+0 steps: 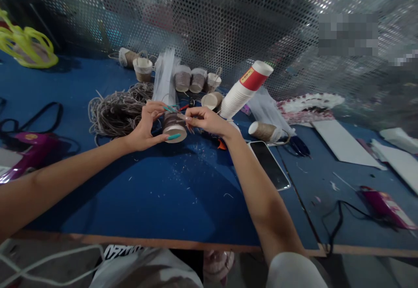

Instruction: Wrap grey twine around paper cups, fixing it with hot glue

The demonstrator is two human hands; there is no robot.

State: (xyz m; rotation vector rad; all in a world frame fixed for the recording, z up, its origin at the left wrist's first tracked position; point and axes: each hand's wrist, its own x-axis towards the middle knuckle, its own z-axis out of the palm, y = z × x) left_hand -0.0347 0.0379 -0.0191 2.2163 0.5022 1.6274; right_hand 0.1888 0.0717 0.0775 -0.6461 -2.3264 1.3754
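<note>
A paper cup wrapped in brown-grey cord lies with its round base toward me. My left hand grips it, thumb at the base and fingers along the far end. My right hand pinches at the cup's upper right side, where its fingertips seem to hold the cord; the exact grip is too small to make out. Beside my left hand lies a loose heap of grey cord. White mesh fabric is spread just behind the cup.
Several cord-wrapped cups stand at the back. A stack of paper cups leans right of them. A phone lies by my right forearm. Purple glue guns with cables lie at both sides. A perforated metal screen closes the back.
</note>
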